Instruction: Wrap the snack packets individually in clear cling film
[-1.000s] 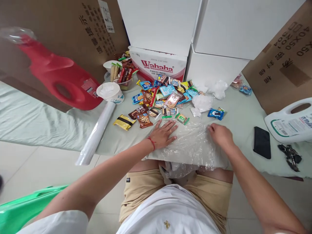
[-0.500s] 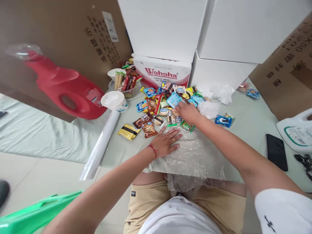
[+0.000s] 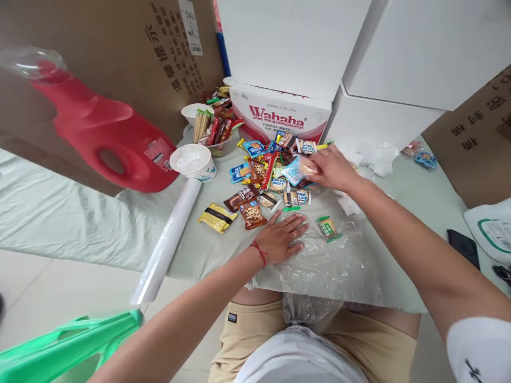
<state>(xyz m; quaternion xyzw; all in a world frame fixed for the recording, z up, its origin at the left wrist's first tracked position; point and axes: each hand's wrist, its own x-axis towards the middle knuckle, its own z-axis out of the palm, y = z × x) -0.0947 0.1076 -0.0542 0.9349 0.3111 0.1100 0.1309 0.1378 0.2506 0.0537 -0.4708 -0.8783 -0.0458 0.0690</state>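
Note:
My left hand (image 3: 281, 239) lies flat with fingers spread on a clear plastic sheet (image 3: 319, 268), just below the snack pile. My right hand (image 3: 333, 167) reaches over the right side of the pile, its fingers curled at a light-blue biscuit packet (image 3: 295, 170); the fingertips are partly hidden. A small green-ended biscuit packet (image 3: 328, 229) lies alone on the sheet between my hands. Near my left fingers are a brown cookie packet (image 3: 252, 214), a dark cocoa packet (image 3: 240, 198) and a yellow packet with a black band (image 3: 217, 217).
At left stand a red jug (image 3: 99, 133), a paper bowl (image 3: 194, 162) and a plastic roll (image 3: 167, 242). Behind the pile are a Wahaba-style printed carton (image 3: 279, 114) and white boxes (image 3: 291, 48). Crumpled clear plastic (image 3: 377, 159), a phone (image 3: 463, 247) and a white jug (image 3: 493, 226) are at right.
The green-ended packet has moved from the pile's edge toward me onto the sheet. My right hand has shifted up and right, and the light-blue packet is turned. The camera view has shifted slightly.

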